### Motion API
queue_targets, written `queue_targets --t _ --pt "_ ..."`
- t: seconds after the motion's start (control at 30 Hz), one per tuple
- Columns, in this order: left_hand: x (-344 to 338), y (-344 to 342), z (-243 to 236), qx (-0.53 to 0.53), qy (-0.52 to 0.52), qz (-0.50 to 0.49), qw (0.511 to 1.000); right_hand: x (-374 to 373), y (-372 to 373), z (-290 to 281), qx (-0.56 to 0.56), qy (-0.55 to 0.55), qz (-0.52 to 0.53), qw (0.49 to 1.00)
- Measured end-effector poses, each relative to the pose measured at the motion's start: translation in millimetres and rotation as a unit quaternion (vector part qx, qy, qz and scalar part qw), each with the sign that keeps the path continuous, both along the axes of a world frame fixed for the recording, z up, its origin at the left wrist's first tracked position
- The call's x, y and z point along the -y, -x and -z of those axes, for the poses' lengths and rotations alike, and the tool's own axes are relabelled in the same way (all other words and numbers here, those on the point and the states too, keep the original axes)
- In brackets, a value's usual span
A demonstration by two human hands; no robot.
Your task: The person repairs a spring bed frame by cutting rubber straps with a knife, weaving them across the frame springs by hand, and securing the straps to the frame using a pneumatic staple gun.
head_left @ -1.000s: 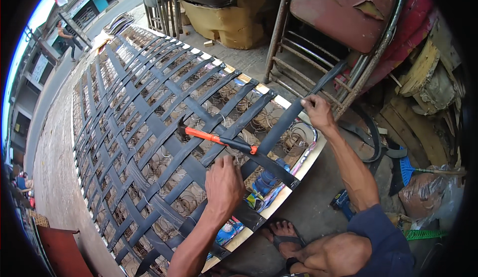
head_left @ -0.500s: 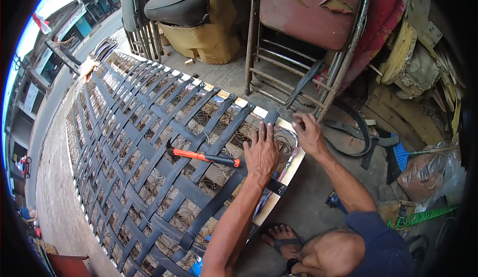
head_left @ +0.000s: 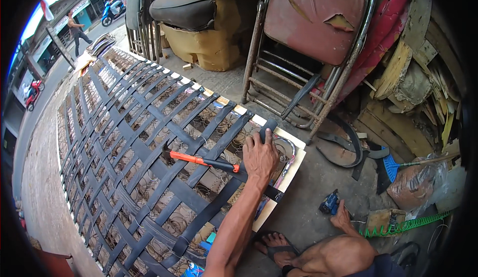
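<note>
Black straps (head_left: 142, 150) are woven over coil springs (head_left: 157, 207) in a long pale wooden frame (head_left: 298, 142). My left hand (head_left: 260, 160) lies with fingertips stretched out on a strap end (head_left: 268, 126) at the frame's right edge, pressing it against the edge. A claw hammer (head_left: 191, 159) with an orange and black handle lies on the webbing just left of that hand. Down on the grey floor right of the frame, my right hand (head_left: 342, 219) is closed on a blue and black power tool (head_left: 329, 202).
Folded metal chairs (head_left: 311, 13), torn upholstered seating (head_left: 181, 10) and scrap boards (head_left: 408, 82) stand beyond. A blue broom (head_left: 390, 167), plastic bag (head_left: 413, 190), green coiled hose (head_left: 408, 224) and loose strapping (head_left: 353, 145) lie right. A pedestrian (head_left: 78, 30) and scooters (head_left: 110, 15) are on the street.
My left hand moved up and right onto the strap end. My right hand left the strap, dropped toward the lower right and took hold of the power tool.
</note>
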State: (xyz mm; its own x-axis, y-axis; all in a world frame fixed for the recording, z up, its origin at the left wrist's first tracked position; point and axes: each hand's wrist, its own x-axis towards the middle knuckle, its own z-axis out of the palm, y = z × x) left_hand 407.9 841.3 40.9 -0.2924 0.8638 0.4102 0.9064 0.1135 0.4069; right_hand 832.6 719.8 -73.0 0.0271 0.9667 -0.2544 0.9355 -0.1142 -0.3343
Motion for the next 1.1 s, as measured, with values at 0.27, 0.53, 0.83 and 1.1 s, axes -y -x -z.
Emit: queue_targets --t 0.27,0.53,0.83,1.1 --pt "-4 -2 1 -0.041 0.036 0.012 0.998 -169 142 -207 -0.121 -0.030 -0.093 0.988" --pt "-13 -4 6 -0.049 0.029 0.006 0.998 -247 284 -239 -0.080 -0.050 -0.227 0.969" --pt "-10 -5 6 -0.012 0.034 0.004 0.999 -260 301 -225 -0.048 -0.011 -0.243 0.969" --pt "-8 -6 -4 -0.004 -0.002 -0.001 1.000 -267 304 -222 -0.024 -0.006 -0.273 0.962"
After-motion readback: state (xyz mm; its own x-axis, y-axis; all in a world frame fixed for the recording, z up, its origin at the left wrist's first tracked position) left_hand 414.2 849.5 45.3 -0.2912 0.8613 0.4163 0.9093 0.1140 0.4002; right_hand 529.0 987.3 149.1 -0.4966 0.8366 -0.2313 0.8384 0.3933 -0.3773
